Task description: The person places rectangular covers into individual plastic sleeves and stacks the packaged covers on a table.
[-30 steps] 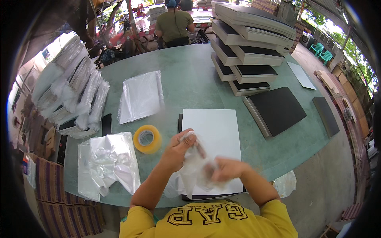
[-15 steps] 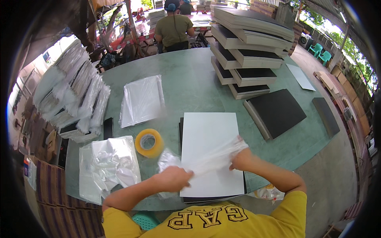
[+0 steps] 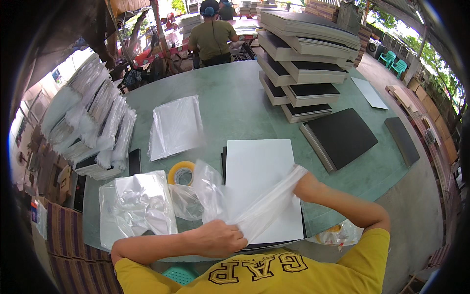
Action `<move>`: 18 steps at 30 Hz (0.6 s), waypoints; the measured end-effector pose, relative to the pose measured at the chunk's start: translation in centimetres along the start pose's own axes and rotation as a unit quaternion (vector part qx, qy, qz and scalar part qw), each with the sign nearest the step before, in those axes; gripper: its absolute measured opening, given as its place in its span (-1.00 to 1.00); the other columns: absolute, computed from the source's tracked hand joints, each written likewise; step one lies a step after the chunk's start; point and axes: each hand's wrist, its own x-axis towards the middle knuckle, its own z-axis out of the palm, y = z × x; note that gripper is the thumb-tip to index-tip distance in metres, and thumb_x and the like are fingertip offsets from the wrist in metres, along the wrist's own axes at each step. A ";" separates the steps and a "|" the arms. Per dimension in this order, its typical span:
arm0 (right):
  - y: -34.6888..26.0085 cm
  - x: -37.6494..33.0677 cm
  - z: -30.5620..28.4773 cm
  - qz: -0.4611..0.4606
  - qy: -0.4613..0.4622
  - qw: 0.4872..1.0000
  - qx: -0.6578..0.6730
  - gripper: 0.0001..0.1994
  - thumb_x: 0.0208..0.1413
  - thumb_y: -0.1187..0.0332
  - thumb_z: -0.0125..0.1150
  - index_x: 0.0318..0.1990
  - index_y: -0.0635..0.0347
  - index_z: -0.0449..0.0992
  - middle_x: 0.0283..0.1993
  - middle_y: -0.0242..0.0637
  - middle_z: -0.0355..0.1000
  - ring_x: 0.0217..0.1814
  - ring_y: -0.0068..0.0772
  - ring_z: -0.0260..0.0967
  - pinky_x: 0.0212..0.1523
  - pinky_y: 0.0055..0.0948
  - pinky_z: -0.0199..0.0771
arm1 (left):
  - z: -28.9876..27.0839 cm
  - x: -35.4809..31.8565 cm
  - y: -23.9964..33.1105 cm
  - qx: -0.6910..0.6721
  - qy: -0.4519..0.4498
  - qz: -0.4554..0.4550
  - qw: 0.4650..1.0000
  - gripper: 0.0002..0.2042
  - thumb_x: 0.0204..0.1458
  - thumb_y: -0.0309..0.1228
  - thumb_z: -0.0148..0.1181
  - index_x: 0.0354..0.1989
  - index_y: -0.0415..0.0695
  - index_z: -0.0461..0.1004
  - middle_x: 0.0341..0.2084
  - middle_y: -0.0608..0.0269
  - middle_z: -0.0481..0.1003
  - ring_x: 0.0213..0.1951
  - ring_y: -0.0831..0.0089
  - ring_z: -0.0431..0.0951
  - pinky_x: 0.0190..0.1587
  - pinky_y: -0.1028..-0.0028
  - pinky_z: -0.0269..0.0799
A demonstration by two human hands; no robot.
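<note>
Between my two hands stretches a clear plastic bag [image 3: 262,202]. My left hand [image 3: 221,238] grips its lower end with curled fingers, at the near left corner of a white sheet [image 3: 259,161]. My right hand [image 3: 306,186] pinches the opposite end above the sheet's right side. Loose plastic billows left of the sheet, partly covering a roll of yellow tape [image 3: 180,171]. Under the sheet lies something black and flat, showing only at its edges. A pile of clear plastic bags [image 3: 137,208] rests left of my left forearm.
A tall stack of black-covered pads [image 3: 311,63] rises at the far right, with one black pad [image 3: 342,139] before it. Plastic-wrapped packs [image 3: 90,117] are heaped at the left. A wrapped white pack [image 3: 176,127] lies mid-table. A person [image 3: 211,36] sits beyond the table.
My hands have moved apart, the right up and outward, the left down toward me. The bag is pulled longer, and its loose part now spreads over the tape roll.
</note>
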 end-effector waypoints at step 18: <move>2.7 3.5 4.3 0.171 0.160 0.928 0.289 -0.70 -0.35 0.67 -0.04 -0.34 0.22 0.40 -0.31 -0.18 0.37 -0.33 -0.13 0.31 -0.30 -0.33 0.32 | 9.4 -0.8 -20.4 -0.047 0.340 -0.538 0.770 -0.69 -0.35 -0.56 0.06 -0.29 -0.15 0.37 -0.35 0.05 0.41 -0.35 0.14 0.43 -0.25 0.35 0.35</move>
